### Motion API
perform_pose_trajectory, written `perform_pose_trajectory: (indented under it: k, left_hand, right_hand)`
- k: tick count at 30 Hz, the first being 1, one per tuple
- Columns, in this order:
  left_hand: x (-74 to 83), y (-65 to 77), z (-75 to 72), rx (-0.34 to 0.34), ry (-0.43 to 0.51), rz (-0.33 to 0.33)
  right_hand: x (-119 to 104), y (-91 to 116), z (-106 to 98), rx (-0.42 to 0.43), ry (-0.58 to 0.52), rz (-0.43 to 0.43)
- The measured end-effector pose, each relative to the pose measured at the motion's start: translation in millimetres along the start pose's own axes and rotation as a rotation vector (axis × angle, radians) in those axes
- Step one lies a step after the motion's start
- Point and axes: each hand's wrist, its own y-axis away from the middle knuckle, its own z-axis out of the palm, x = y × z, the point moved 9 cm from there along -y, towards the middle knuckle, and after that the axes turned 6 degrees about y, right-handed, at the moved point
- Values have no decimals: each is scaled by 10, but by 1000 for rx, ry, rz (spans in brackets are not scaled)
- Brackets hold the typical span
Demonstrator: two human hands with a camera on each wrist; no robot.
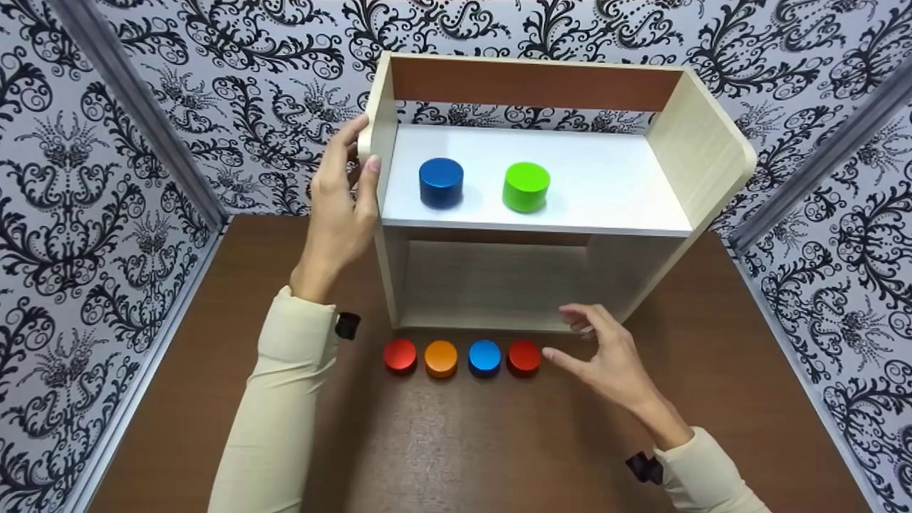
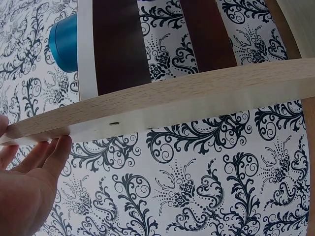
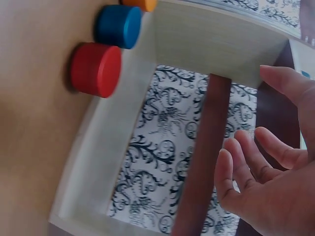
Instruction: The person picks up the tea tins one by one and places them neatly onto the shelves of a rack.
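In the head view my left hand (image 1: 340, 196) grips the front edge of the left side panel (image 1: 376, 142) of a small wooden shelf unit. The left wrist view shows its fingers (image 2: 58, 156) against the panel's outer face. My right hand (image 1: 611, 360) hovers with thumb and fingers spread, holding nothing, just right of a red cylinder (image 1: 524, 357). That cylinder ends a row with a blue cylinder (image 1: 484, 358), an orange cylinder (image 1: 441, 358) and another red cylinder (image 1: 400, 355). On the white upper shelf (image 1: 605, 178) stand a dark blue cylinder (image 1: 441, 183) and a green cylinder (image 1: 526, 187).
The unit's lower compartment (image 1: 491, 281) opens toward me behind the row. Its right side panel (image 1: 702, 142) rises beyond my right hand. Patterned walls (image 1: 78, 235) enclose the brown table (image 1: 427, 449) at the back and both sides.
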Motion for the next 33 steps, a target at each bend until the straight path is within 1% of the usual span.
perform_pose_trajectory:
  k: [6,13,18,26,33]
  left_hand:
    - [-10,2,1,4,14,-13]
    - [-7,-4,2,1,3,-7]
    - [-10,1,-3,2,5,-14]
    - [-5,-1,-9,15,12,-9]
    - [-22,4,-8,5,12,-22]
  right_hand:
    - [169,109,182,-33,15,48]
    - [377,254,391,-72,31,120]
    - [508,343,520,-110,6,175]
    - [692,458,671,-133,-18,231]
    - [833,538,795,-156,-35,277]
